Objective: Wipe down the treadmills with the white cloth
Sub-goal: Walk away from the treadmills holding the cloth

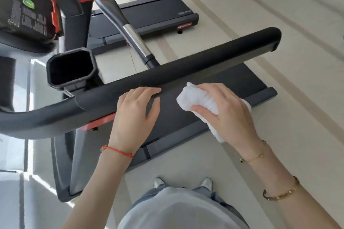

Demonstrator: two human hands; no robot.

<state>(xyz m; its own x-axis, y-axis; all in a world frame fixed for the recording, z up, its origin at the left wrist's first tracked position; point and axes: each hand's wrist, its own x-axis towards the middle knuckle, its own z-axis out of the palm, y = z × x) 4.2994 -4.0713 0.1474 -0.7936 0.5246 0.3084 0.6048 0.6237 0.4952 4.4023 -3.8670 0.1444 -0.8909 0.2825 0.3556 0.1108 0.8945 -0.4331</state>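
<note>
1. Nearest the lens: pale shirt front (178, 208) and two shoe tips (183, 182) on light floor tiles (186, 163), beside the rear edge of the near treadmill deck (167, 147).
2. Right hand (223, 111) clamped on the white cloth (197, 98): thumb under the wad, fingers curled over it, loose tail trailing below the palm toward the wrist. Cloth just beside, perhaps touching, the near side of the black handrail (186, 69).
3. Left hand (135, 113) laid on the same rail, fingers nearly straight and slightly apart, gripping nothing.
4. Handrail long axis diagonal: from the console (24, 5) bend at lower left up to its capped free end at upper right. Cloth wad roughly square to that line, bunched end toward the rail.
5. Risks, judged: only the near face of the rail wiped, the far side missed; dangling tail snagging on the deck edge; grip slipping so bare fingers smear the foam.
6. Second treadmill (149, 15) beyond, apparently untouched.
</note>
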